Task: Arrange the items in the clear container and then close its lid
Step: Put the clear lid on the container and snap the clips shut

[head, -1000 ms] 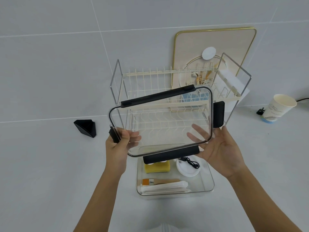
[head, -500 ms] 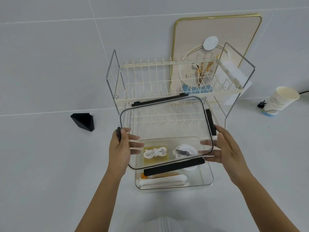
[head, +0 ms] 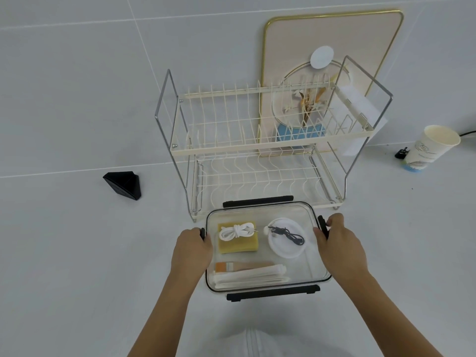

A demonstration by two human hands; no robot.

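Observation:
The clear lid (head: pixel 288 215) with black latches lies flat on the clear container (head: pixel 320 278) on the white surface. My left hand (head: pixel 192 249) grips the lid's left latch and my right hand (head: pixel 337 240) grips its right latch. Through the lid I see a yellow sponge (head: pixel 238 244) with a coiled white cord (head: pixel 235 231) on it. A white round dish (head: pixel 286 244) holds a dark cable (head: pixel 289 234). An orange-banded brush (head: pixel 243 266) lies beside a white folded bundle (head: pixel 249 276) along the near side.
A two-tier cream dish rack (head: pixel 257 148) stands right behind the container. A gold-rimmed board (head: pixel 334 47) leans on the wall behind it. A black wedge (head: pixel 123 185) sits to the left, a paper cup (head: pixel 430 148) to the far right.
Both hands brought the lid down from an upright tilt in front of the rack and laid it flat on the container. The right hand's grasp shifted to the right latch.

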